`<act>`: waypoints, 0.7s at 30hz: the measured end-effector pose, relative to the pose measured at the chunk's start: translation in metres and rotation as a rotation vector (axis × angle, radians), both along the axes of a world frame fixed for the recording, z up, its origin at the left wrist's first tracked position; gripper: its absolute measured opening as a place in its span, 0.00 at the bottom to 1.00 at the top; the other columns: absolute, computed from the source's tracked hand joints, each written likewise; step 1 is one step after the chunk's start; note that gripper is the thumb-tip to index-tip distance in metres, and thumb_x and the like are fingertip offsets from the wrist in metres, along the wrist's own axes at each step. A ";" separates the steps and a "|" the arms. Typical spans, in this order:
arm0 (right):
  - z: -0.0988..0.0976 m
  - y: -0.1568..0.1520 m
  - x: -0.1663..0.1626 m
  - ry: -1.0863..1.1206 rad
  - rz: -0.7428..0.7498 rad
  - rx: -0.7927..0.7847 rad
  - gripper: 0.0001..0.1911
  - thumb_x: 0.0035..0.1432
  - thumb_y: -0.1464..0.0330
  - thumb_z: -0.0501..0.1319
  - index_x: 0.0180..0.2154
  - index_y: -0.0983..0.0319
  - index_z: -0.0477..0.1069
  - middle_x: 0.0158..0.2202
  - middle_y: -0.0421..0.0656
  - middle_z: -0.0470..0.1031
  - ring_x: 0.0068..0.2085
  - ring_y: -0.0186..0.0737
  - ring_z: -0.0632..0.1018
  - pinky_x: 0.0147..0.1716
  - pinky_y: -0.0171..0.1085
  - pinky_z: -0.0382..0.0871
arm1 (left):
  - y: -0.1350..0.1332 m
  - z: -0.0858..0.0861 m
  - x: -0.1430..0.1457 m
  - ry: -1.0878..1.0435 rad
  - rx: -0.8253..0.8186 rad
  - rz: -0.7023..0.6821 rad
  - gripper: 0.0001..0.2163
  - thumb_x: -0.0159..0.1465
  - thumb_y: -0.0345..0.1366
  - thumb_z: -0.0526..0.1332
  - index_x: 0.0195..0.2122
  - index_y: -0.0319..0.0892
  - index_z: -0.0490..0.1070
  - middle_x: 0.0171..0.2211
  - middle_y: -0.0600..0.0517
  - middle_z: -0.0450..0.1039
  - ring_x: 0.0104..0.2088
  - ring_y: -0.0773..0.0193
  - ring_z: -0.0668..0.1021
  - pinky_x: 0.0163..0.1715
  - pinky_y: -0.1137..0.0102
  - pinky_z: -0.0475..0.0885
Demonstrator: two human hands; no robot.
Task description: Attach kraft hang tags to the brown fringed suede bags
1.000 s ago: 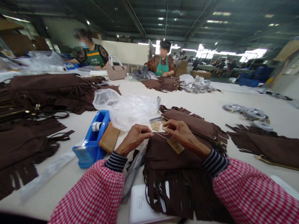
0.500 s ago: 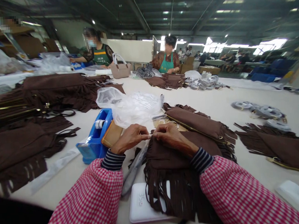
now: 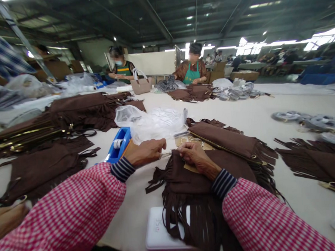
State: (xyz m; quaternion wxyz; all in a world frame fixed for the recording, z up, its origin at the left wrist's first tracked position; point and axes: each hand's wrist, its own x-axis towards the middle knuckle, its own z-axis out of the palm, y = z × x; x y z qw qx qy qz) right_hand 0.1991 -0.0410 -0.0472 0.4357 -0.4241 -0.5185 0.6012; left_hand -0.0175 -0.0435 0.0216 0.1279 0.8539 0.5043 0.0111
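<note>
My left hand (image 3: 149,152) is closed, fingers curled together, just left of the upper corner of a brown fringed bag (image 3: 214,164). A thin pale strip (image 3: 165,154) shows by its fingertips; whether they grip it I cannot tell. Over the bag's upper edge my right hand (image 3: 195,156) pinches what looks like a thin white string. A tan hang tag (image 3: 190,168) lies below those fingers on the bag. More tan tags with white strings (image 3: 198,140) lie just beyond. The bag's fringe hangs over a white device with digits (image 3: 154,231).
A blue tape dispenser (image 3: 118,145) stands beside my left wrist, and a clear plastic bag (image 3: 156,122) lies beyond. Brown fringed bags are stacked at left (image 3: 71,111) and right (image 3: 312,159). Another person's hand (image 3: 11,220) is at lower left. Two co-workers (image 3: 194,69) work across the table.
My left hand has moved left, apart from my right. A tan tag now shows below my right hand. The long grey plastic piece by my left forearm is no longer in view.
</note>
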 end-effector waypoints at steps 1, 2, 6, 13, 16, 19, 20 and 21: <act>0.000 0.000 0.000 0.007 -0.003 -0.002 0.16 0.48 0.59 0.69 0.25 0.63 0.68 0.17 0.32 0.62 0.16 0.23 0.56 0.14 0.28 0.42 | 0.004 0.008 0.004 0.068 0.022 -0.030 0.16 0.60 0.30 0.55 0.49 0.44 0.71 0.38 0.48 0.77 0.38 0.56 0.76 0.36 0.67 0.63; -0.001 0.001 0.000 0.014 -0.004 -0.009 0.16 0.48 0.59 0.69 0.25 0.63 0.68 0.16 0.32 0.62 0.16 0.23 0.56 0.14 0.28 0.42 | 0.008 0.016 0.008 0.128 0.037 -0.062 0.16 0.61 0.29 0.55 0.48 0.45 0.72 0.39 0.48 0.77 0.39 0.55 0.76 0.36 0.66 0.63; -0.005 0.003 0.000 0.069 -0.008 -0.045 0.17 0.47 0.59 0.70 0.25 0.63 0.67 0.17 0.33 0.64 0.16 0.23 0.57 0.14 0.27 0.43 | 0.031 0.030 0.030 0.243 0.083 -0.148 0.16 0.60 0.25 0.56 0.45 0.47 0.77 0.38 0.47 0.77 0.39 0.54 0.76 0.39 0.66 0.64; -0.006 0.005 0.000 0.102 -0.049 -0.047 0.17 0.46 0.59 0.70 0.25 0.62 0.67 0.16 0.32 0.62 0.15 0.23 0.55 0.14 0.28 0.41 | 0.051 -0.001 0.041 0.157 0.467 -0.239 0.12 0.63 0.23 0.56 0.41 0.43 0.76 0.42 0.42 0.78 0.51 0.47 0.72 0.53 0.53 0.60; -0.005 0.004 0.000 0.096 -0.045 -0.050 0.17 0.46 0.59 0.70 0.24 0.62 0.66 0.16 0.31 0.60 0.15 0.24 0.54 0.14 0.29 0.41 | 0.028 -0.021 0.031 0.013 0.518 0.034 0.09 0.67 0.30 0.55 0.43 0.42 0.74 0.44 0.41 0.76 0.48 0.50 0.74 0.45 0.61 0.65; -0.005 0.003 0.000 0.031 -0.023 -0.013 0.16 0.47 0.58 0.68 0.24 0.62 0.67 0.16 0.32 0.60 0.16 0.24 0.54 0.15 0.29 0.41 | 0.001 -0.039 0.021 -0.166 0.309 0.293 0.13 0.69 0.42 0.55 0.33 0.41 0.74 0.31 0.46 0.75 0.35 0.55 0.76 0.35 0.67 0.64; -0.005 0.002 0.000 -0.005 -0.010 0.015 0.16 0.47 0.59 0.68 0.24 0.63 0.67 0.17 0.32 0.61 0.17 0.25 0.54 0.16 0.30 0.42 | -0.005 -0.045 0.018 -0.234 0.202 0.322 0.17 0.69 0.45 0.55 0.29 0.41 0.73 0.27 0.47 0.74 0.32 0.57 0.76 0.33 0.68 0.63; -0.005 0.002 -0.001 -0.040 0.002 0.052 0.15 0.47 0.59 0.67 0.23 0.63 0.67 0.17 0.33 0.61 0.18 0.25 0.56 0.17 0.30 0.44 | -0.008 -0.052 0.017 -0.311 0.095 0.338 0.19 0.68 0.47 0.55 0.25 0.41 0.72 0.24 0.48 0.73 0.29 0.58 0.75 0.30 0.69 0.62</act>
